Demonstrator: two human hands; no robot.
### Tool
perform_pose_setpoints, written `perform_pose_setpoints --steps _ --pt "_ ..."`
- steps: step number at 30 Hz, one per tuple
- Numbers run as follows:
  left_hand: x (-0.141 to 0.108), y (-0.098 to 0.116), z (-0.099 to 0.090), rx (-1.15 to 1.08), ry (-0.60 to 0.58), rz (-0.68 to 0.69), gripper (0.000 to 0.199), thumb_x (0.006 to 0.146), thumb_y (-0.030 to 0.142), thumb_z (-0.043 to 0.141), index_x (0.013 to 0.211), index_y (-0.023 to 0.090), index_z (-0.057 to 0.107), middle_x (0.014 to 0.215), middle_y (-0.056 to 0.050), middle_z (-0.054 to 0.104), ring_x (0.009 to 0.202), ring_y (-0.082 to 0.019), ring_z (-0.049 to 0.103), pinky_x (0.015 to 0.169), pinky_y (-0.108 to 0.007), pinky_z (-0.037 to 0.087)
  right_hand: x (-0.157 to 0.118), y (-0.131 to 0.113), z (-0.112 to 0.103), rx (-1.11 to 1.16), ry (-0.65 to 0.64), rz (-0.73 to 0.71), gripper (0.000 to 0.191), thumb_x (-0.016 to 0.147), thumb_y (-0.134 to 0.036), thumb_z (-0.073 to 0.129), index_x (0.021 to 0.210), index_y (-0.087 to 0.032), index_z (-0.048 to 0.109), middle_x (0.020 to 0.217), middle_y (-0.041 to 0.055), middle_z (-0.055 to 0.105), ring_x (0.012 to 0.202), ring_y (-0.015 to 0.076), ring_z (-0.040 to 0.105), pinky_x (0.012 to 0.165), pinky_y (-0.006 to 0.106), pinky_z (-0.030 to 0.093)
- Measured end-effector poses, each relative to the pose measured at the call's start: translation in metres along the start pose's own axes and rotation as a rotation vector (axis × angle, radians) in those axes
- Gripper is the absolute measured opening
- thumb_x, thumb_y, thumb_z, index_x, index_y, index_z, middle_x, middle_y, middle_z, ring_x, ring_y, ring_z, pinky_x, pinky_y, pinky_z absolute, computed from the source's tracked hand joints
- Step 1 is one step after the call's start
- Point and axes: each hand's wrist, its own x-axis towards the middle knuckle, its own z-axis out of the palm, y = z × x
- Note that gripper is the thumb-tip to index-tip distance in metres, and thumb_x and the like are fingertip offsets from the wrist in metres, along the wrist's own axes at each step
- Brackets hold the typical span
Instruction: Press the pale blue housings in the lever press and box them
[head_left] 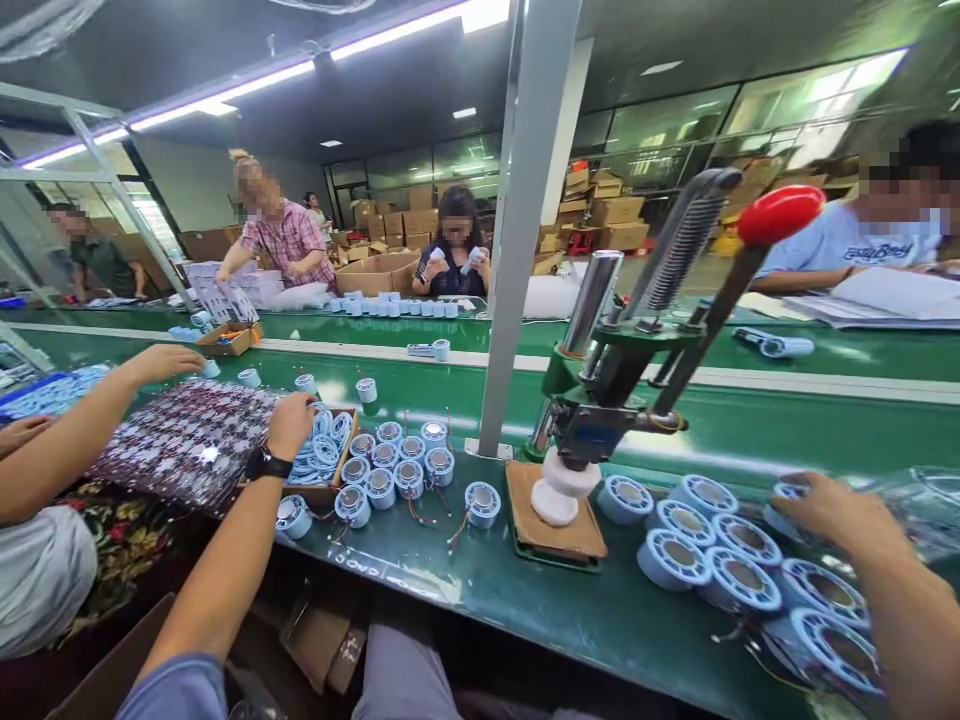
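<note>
My left hand (pixel 291 425), with a black watch at the wrist, is at the left edge of a cardboard box (pixel 349 440) of light-blue rings (pixel 321 445). Its fingers are pinched together at the rings; whether one is between them is hidden. Far to the right, my right hand (pixel 847 515) has its fingers closed over a round light-blue motor housing (pixel 784 505). Several similar housings (pixel 742 578) with metal centres stand beside and below that hand. Between my hands is a green hand press (pixel 600 400) with a red knob (pixel 781 214) and white round blocks (pixel 559 490) at its base.
More housings with wires (pixel 409 478) stand left of the press. A grey post (pixel 517 250) rises behind them. A co-worker's hand (pixel 169 365) touches a small blue part at left, above a sheet of circuit boards (pixel 191 430). Blue parts (pixel 366 390) lie on the green conveyor (pixel 420 400).
</note>
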Motion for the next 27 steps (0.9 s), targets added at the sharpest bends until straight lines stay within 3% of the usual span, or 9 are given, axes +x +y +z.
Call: perform_pose_setpoints --steps 3,5,8,11,14,16,21,25,27 --pt "-0.044 0.034 0.002 -0.116 0.035 0.132 0.025 0.088 0.020 0.047 0.103 0.017 0.066 0.109 -0.010 0.070 0.102 -0.023 0.065 0.094 -0.032 0.049 -0.003 0.004 -0.002 -0.082 -0.123 0.187 0.020 0.046 -0.045 0.056 0.051 -0.028 0.046 0.057 0.0045 0.033 0.060 0.0324 0.048 0.066 0.055 0.036" --pt "-0.089 0.062 0.015 -0.264 0.007 0.327 0.021 0.087 0.019 0.049 0.099 0.020 0.066 0.102 -0.008 0.070 0.099 -0.022 0.065 0.092 -0.032 0.051 -0.016 -0.017 -0.012 -0.085 -0.067 0.198 0.019 0.048 -0.044 0.056 0.053 -0.028 0.046 0.056 0.0034 0.032 0.063 0.0336 0.050 0.068 0.056 0.039" --pt "-0.158 0.096 0.046 -0.451 -0.138 0.592 0.024 0.084 0.009 0.047 0.094 0.023 0.064 0.097 -0.006 0.069 0.096 -0.021 0.065 0.088 -0.034 0.053 -0.061 -0.084 -0.028 -0.137 0.115 0.118 0.014 0.060 -0.041 0.051 0.064 -0.027 0.052 0.061 0.0061 0.042 0.074 0.0368 0.056 0.074 0.060 0.043" --pt "-0.198 0.112 0.074 -0.494 -0.264 0.602 0.029 0.076 0.001 0.048 0.090 0.022 0.063 0.113 -0.009 0.067 0.109 -0.023 0.062 0.096 -0.038 0.052 -0.139 -0.172 -0.019 -0.018 0.273 -0.126 0.018 0.079 -0.031 0.045 0.087 -0.027 0.061 0.084 0.0083 0.062 0.078 0.0312 0.062 0.076 0.053 0.049" --pt "-0.205 0.111 0.084 -0.497 -0.378 0.561 0.029 0.071 0.001 0.054 0.092 0.021 0.061 0.136 -0.011 0.057 0.129 -0.029 0.051 0.109 -0.048 0.044 -0.218 -0.241 0.028 0.259 -0.133 -0.483 0.024 0.089 -0.025 0.046 0.105 -0.025 0.064 0.107 0.0071 0.066 0.097 0.0241 0.065 0.083 0.042 0.056" --pt "-0.202 0.109 0.084 -0.506 -0.436 0.550 0.031 0.071 0.003 0.058 0.096 0.020 0.060 0.142 -0.011 0.054 0.134 -0.030 0.046 0.113 -0.051 0.040 -0.253 -0.265 0.069 0.257 -0.334 -0.541 0.037 0.091 -0.024 0.048 0.124 -0.021 0.061 0.129 0.0125 0.058 0.117 0.0266 0.059 0.095 0.044 0.054" --pt "-0.204 0.115 0.092 -0.516 -0.369 0.463 0.034 0.076 0.013 0.068 0.109 0.018 0.059 0.134 -0.013 0.060 0.126 -0.031 0.052 0.108 -0.055 0.044 -0.275 -0.271 0.131 0.133 -0.482 -0.474 0.034 0.088 -0.021 0.059 0.122 -0.018 0.066 0.143 0.0160 0.047 0.136 0.0362 0.041 0.105 0.057 0.044" --pt "-0.210 0.123 0.107 -0.512 -0.254 0.377 0.029 0.075 0.016 0.075 0.101 0.019 0.063 0.118 -0.010 0.067 0.111 -0.030 0.061 0.099 -0.054 0.050 -0.279 -0.251 0.124 0.271 -0.486 -0.521 0.020 0.090 -0.016 0.053 0.096 -0.021 0.072 0.129 0.0084 0.060 0.127 0.0295 0.051 0.105 0.054 0.047" --pt "-0.211 0.123 0.110 -0.553 -0.225 0.365 0.028 0.076 0.015 0.074 0.102 0.019 0.064 0.116 -0.010 0.068 0.110 -0.029 0.062 0.098 -0.052 0.052 -0.288 -0.237 0.115 0.341 -0.476 -0.533 0.028 0.088 -0.013 0.051 0.106 -0.022 0.070 0.130 0.0080 0.059 0.125 0.0261 0.054 0.104 0.048 0.050"
